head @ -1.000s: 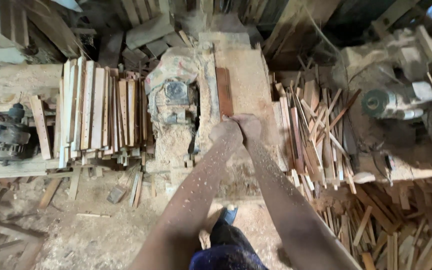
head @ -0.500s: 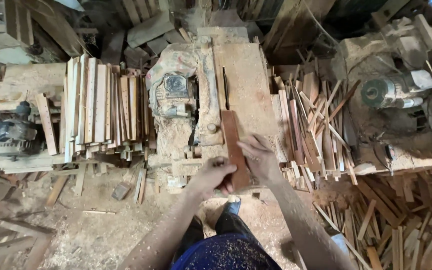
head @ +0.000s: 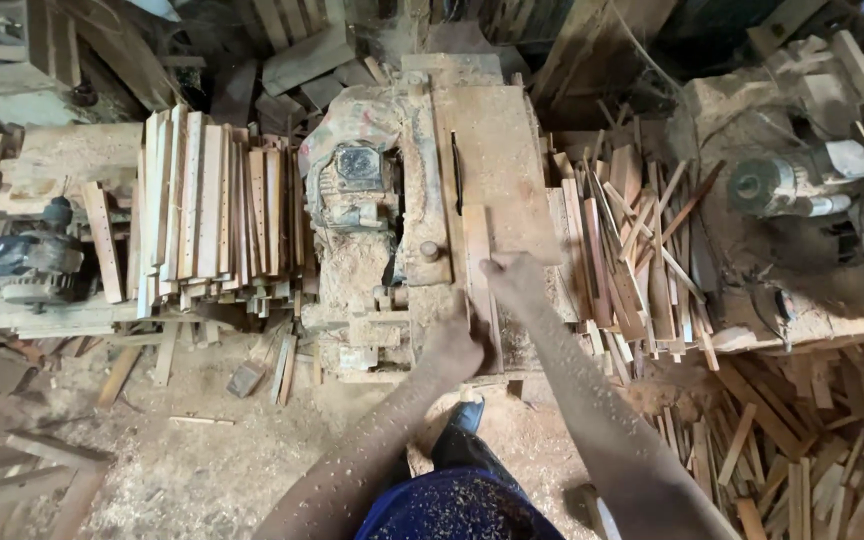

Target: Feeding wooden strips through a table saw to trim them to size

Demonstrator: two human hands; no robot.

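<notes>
A narrow wooden strip (head: 476, 240) lies lengthwise on the sawdust-covered saw table (head: 497, 130), pointing at the dark blade slot (head: 455, 172). My left hand (head: 452, 347) grips the strip's near end at the table's front edge. My right hand (head: 512, 273) is closed against the strip's right side a little farther forward. Both forearms are dusted with sawdust. A dusty motor housing (head: 357, 178) sits just left of the slot.
Cut slats are stacked on a bench at left (head: 202, 210), beside a small motor (head: 32, 265). Thin offcuts pile up right of the table (head: 642, 250) and on the floor (head: 792, 450). Another machine (head: 782, 185) stands at right. Sawdust covers the floor (head: 202, 450).
Both hands pulled back from the far part of the table toward its front edge, bringing the strip with them. They now hold its near end, with the right hand ahead of the left.
</notes>
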